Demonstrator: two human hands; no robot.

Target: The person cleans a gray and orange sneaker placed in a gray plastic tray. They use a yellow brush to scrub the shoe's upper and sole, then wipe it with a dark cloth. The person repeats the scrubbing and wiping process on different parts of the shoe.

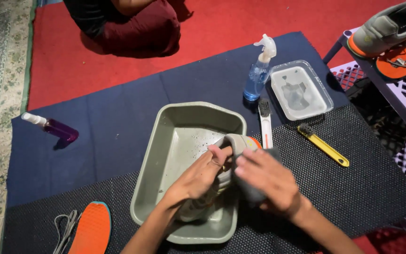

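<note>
Over a grey-green plastic basin (179, 127) my left hand (198, 176) grips a grey sneaker (236, 141) with an orange edge, holding it by its heel end. My right hand (266, 178) presses a dark grey cloth (254, 193) against the shoe's side. The shoe's lower part is hidden behind both hands. Dark specks of dirt lie on the basin's floor.
A white brush (265, 123) and a yellow brush (323, 145) lie right of the basin. A blue spray bottle (259, 70) and a clear tub of water (300, 89) stand behind them. A purple bottle (55, 128), an orange insole (91, 228) and laces (66, 226) lie left. Another person kneels at the back. A second sneaker (391, 26) sits on a rack.
</note>
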